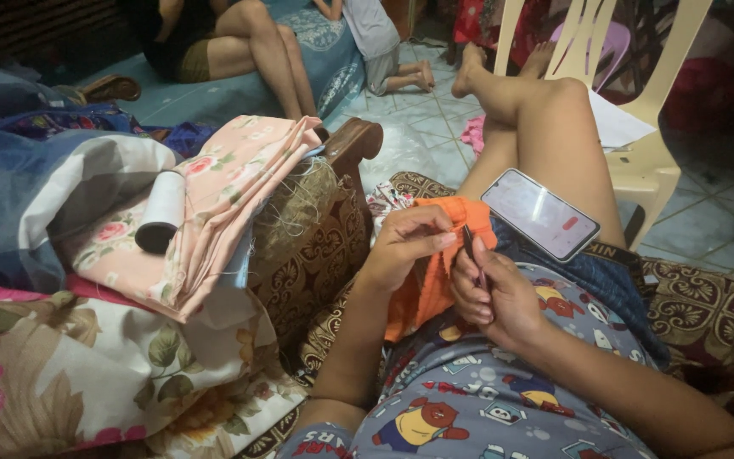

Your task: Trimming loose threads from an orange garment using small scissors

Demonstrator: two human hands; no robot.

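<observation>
Cartoon-print shirt [486, 399] fills the near edge, and just beyond it both hands work on orange fabric [435, 255] in the lap. Left hand [405, 246] pinches the cloth's upper edge, fingers curled shut. Right hand [494, 293] grips a thin dark tool [471, 246] against it. Smartphone [541, 212] rests on the thigh, right. White thread spool [161, 211] lies far left.

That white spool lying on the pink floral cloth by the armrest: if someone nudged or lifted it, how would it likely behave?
The white spool lies on its side, so a nudge would probably roll it. The pink floral cloth beneath is folded and sloped, which may send it downhill, though the soft folds could also catch it. It looks like a hollow tube wound with thread, so likely light and stiff.
</observation>
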